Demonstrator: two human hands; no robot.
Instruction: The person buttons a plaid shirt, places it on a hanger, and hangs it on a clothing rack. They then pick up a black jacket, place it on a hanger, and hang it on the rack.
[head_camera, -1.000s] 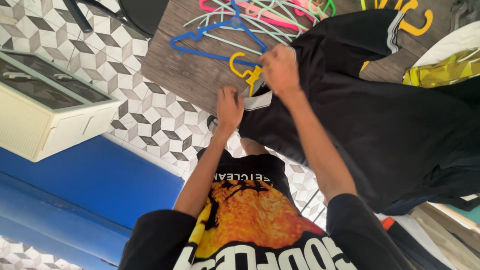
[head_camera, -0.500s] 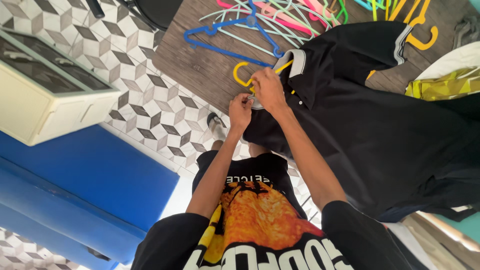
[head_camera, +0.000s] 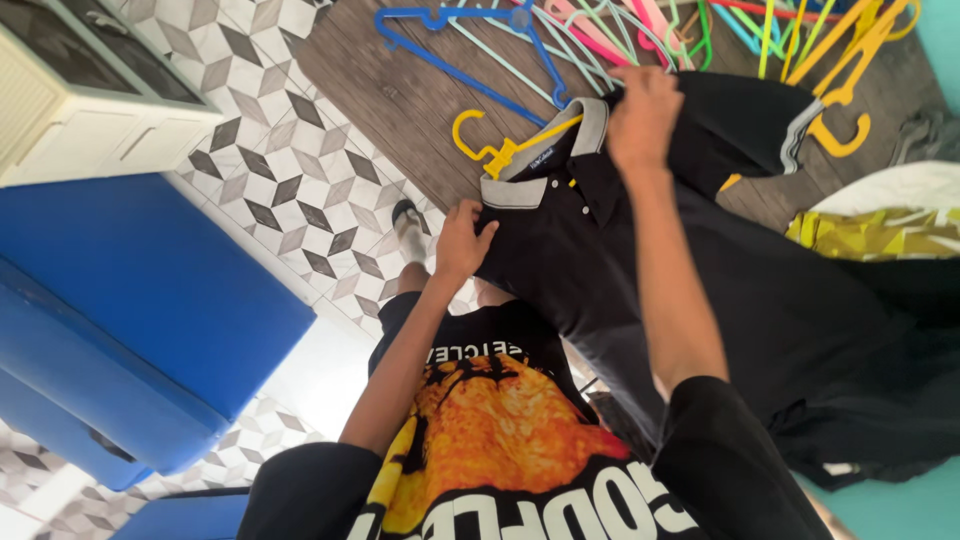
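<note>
A person's left hand grips the shoulder edge of a black polo shirt, fingers curled and pressed onto the fabric just below its grey collar. The right hand lies flat w/ fingers together on the shirt's far shoulder. A yellow hanger sits inside the neck, hook poking out just beyond the left fingers. The shirt lies across a wooden desk; more coloured hangers are piled beyond the right fingers.
</note>
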